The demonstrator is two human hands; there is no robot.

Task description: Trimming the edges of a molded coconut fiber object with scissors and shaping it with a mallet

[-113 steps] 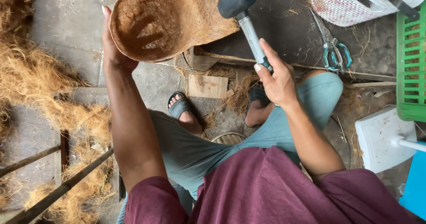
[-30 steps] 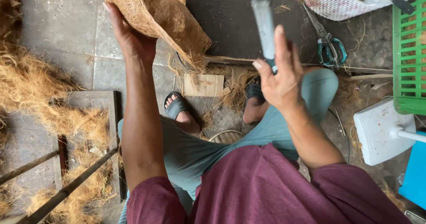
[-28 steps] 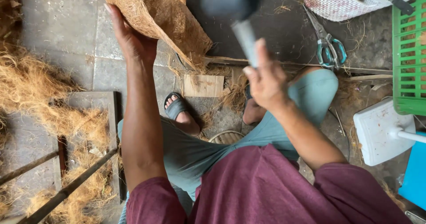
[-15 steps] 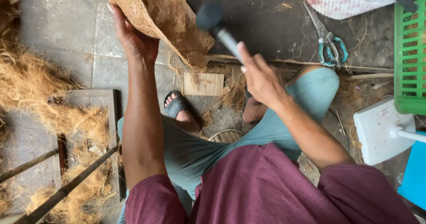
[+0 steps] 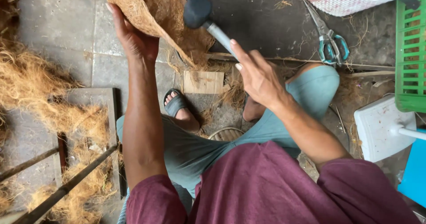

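Brown coir shell (image 5: 151, 6), black mallet (image 5: 198, 10); scissors (image 5: 330, 42) nearby.

A brown, fibrous coir shell (image 5: 151, 6), bowl-shaped and rough-edged, is tilted on edge above the small wooden block (image 5: 203, 82). A mallet (image 5: 208, 22) with a dark rounded head and pale metal handle angles against the shell's hollow inner side.

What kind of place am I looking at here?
Probably a small floor-level workshop for coconut-fibre craft: loose fibre heaps on paving, a fibre bowl in the left hand, a mallet in the right hand, scissors nearby.
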